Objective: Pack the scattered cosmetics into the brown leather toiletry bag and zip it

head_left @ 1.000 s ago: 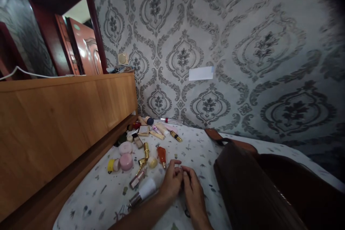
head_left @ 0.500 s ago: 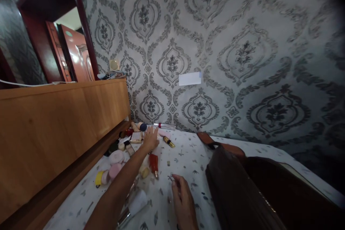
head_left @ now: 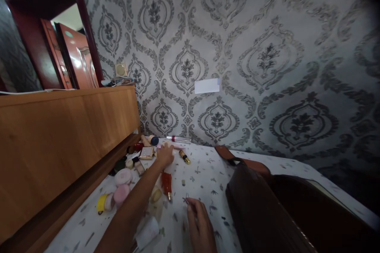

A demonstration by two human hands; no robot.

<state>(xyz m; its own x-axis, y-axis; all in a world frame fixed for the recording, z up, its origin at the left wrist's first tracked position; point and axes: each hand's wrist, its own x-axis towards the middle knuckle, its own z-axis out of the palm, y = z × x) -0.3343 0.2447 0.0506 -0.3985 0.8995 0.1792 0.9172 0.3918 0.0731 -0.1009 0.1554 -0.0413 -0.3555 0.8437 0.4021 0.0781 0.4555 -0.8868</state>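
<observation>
- One left hand, at a pale pink tube; grip cannot be told
- One right hand, narrow, pinching a small thin item
- One orange bottle, lying between them

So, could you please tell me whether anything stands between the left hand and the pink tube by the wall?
Nothing visible does: the left hand is right beside the visible part of the pink tube, though it may hide something underneath.
</observation>
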